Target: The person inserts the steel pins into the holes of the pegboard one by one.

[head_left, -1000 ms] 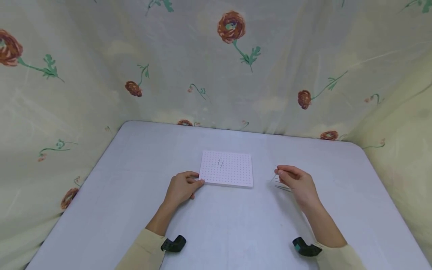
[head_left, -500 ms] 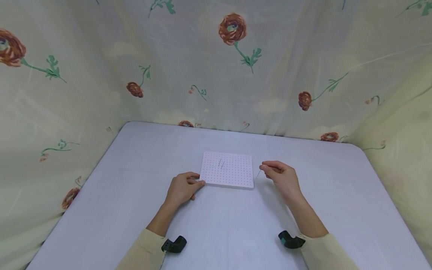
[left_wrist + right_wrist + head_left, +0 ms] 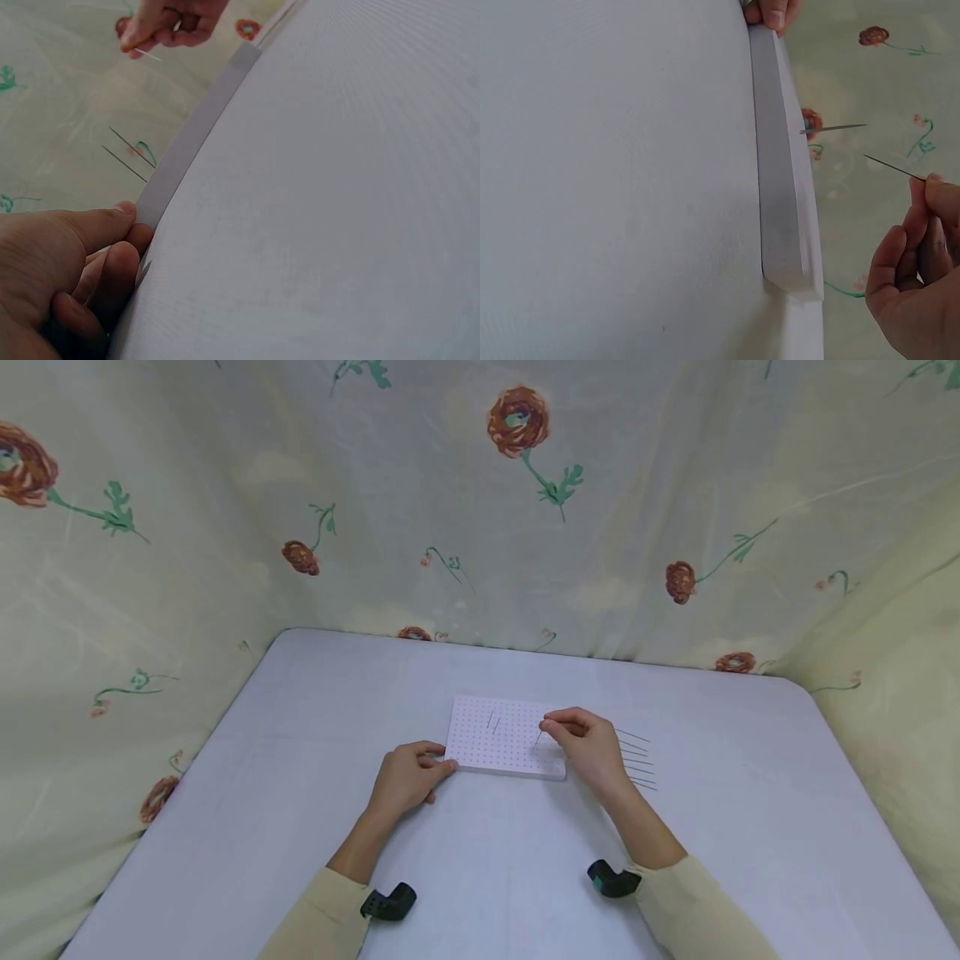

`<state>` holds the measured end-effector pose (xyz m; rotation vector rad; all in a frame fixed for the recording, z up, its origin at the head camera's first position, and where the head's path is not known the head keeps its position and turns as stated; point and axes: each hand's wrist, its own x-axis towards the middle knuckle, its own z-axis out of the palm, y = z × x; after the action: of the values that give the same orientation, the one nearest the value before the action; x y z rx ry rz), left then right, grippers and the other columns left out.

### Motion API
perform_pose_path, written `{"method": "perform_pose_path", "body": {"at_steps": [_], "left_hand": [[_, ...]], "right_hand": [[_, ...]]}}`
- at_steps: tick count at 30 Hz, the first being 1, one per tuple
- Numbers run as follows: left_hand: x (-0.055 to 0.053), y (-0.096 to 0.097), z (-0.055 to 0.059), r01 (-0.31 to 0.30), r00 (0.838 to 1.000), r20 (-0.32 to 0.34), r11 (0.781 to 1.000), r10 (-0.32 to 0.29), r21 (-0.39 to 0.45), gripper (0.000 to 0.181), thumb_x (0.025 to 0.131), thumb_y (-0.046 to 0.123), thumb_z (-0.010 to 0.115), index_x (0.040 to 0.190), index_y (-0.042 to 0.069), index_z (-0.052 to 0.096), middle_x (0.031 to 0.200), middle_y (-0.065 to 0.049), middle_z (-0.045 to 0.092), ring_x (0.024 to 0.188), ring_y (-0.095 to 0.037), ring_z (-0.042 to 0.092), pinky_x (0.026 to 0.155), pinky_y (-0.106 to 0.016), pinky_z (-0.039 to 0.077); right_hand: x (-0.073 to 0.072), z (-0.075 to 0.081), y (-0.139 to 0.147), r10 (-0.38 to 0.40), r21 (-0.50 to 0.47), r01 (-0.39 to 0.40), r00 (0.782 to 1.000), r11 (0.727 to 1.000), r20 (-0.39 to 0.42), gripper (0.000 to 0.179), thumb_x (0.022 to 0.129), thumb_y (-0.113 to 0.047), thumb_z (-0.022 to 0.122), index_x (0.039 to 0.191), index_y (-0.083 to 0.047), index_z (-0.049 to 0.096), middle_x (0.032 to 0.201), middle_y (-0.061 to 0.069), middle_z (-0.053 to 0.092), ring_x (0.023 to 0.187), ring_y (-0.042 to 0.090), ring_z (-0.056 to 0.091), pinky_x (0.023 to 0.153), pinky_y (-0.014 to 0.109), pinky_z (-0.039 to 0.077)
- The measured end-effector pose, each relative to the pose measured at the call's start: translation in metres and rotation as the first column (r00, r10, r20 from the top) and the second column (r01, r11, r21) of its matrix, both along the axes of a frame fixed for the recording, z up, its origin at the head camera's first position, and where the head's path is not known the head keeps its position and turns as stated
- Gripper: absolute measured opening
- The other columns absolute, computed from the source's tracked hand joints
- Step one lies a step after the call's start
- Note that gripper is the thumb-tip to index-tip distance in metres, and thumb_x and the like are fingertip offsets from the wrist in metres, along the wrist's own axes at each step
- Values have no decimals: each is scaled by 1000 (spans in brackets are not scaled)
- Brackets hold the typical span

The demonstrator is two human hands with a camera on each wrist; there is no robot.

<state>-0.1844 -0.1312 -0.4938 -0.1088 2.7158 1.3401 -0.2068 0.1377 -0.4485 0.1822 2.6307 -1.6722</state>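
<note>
A white board (image 3: 480, 752) with a grid of small holes lies on the table. My left hand (image 3: 405, 779) holds its near left corner between thumb and fingers. Two thin metal pins (image 3: 496, 727) stand upright in the board, left of its middle. Above the right part of the board, my right hand (image 3: 588, 747) pinches another thin pin (image 3: 892, 166) between thumb and fingertips. This pin slants downward; in the right wrist view its tip is apart from the board.
Several more pins (image 3: 637, 762) lie in a row on the white table (image 3: 480, 868), right of the board and partly behind my right hand. Flowered cloth (image 3: 360, 585) hangs behind the table and along both sides.
My right hand has moved left with the pin, from beside the row of pins to above the board's right part. My left hand stays at the board's corner.
</note>
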Motion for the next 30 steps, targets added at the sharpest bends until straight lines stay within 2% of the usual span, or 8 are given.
{"method": "perform_pose_path", "body": {"at_steps": [9, 16, 21, 30], "left_hand": [[0, 0, -2, -2, 1000, -6, 1000, 2, 4, 42, 92, 30, 77, 125, 6, 69, 76, -1, 75, 40, -12, 57, 49, -25, 39], [-1, 0, -3, -4, 1000, -15, 1000, 4, 10, 42, 92, 30, 77, 125, 6, 69, 77, -1, 76, 40, -12, 57, 50, -26, 39], [-1, 0, -3, -3, 1000, -12, 1000, 3, 21, 42, 92, 30, 77, 125, 6, 69, 78, -1, 76, 41, -12, 57, 50, -26, 39], [0, -1, -1, 4, 1000, -13, 1000, -4, 14, 42, 92, 30, 77, 125, 6, 69, 79, -2, 77, 40, -12, 57, 49, -25, 38]], "right_hand": [[-6, -8, -20, 33, 35, -31, 996, 999, -80, 10, 99, -16, 68, 105, -10, 72, 106, 9, 77, 89, 13, 64, 72, 18, 47], [-9, -9, -34, 62, 130, -44, 988, 990, -139, 7, 101, -17, 66, 102, -12, 70, 104, 6, 77, 91, 20, 65, 79, 27, 48], [-9, -9, -44, 57, 175, -30, 987, 984, -152, 5, 100, -15, 66, 99, -13, 71, 102, 5, 77, 92, 20, 65, 82, 31, 50], [-10, -14, -50, 81, 186, -53, 986, 981, -143, 6, 101, -13, 65, 99, -12, 70, 101, 6, 75, 92, 21, 63, 83, 31, 49]]}}
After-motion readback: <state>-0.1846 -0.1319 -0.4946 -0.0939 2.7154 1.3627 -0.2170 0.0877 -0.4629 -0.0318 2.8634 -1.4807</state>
